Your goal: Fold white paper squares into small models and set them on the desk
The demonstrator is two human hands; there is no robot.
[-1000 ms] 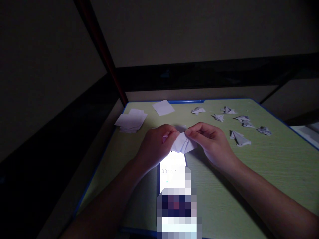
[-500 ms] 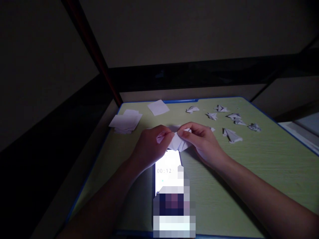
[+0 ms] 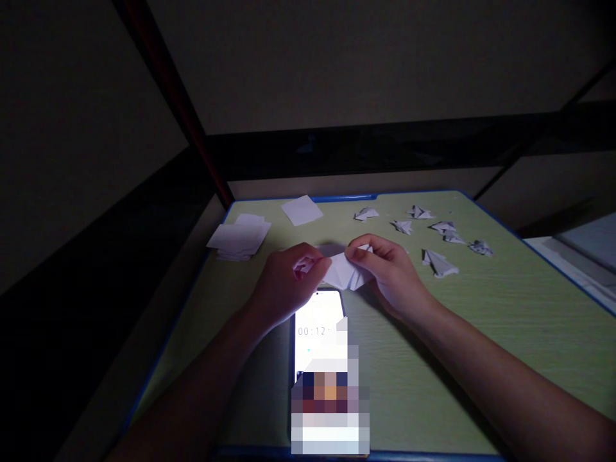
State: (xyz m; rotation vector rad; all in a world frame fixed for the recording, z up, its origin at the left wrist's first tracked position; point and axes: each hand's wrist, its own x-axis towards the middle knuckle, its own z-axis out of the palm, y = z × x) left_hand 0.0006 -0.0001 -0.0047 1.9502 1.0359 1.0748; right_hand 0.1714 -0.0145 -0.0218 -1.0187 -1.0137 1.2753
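Observation:
A folded piece of white paper point(image 3: 342, 272) is held up between my two hands, just beyond the top end of a lit phone point(image 3: 317, 321). My left hand point(image 3: 293, 276) pinches its left side between thumb and curled fingers. On the other side, my right hand point(image 3: 385, 269) grips the paper with the thumb on the near face and the fingers behind. Creases run down the paper's right part; its far side is hidden by my fingers. The phone screen shows a timer, and its lower part is blurred out.
Flat white sheets point(image 3: 240, 239) lie stacked at the table's left edge, with a single square sheet point(image 3: 302, 210) farther back. Several small folded paper pieces point(image 3: 439, 263) are scattered at the back right. The green table point(image 3: 481, 346) has a blue rim, and a wall stands behind it.
My hands have moved slightly apart, so more of the folded paper shows between them. Both still hold it. The whole view has shifted a little.

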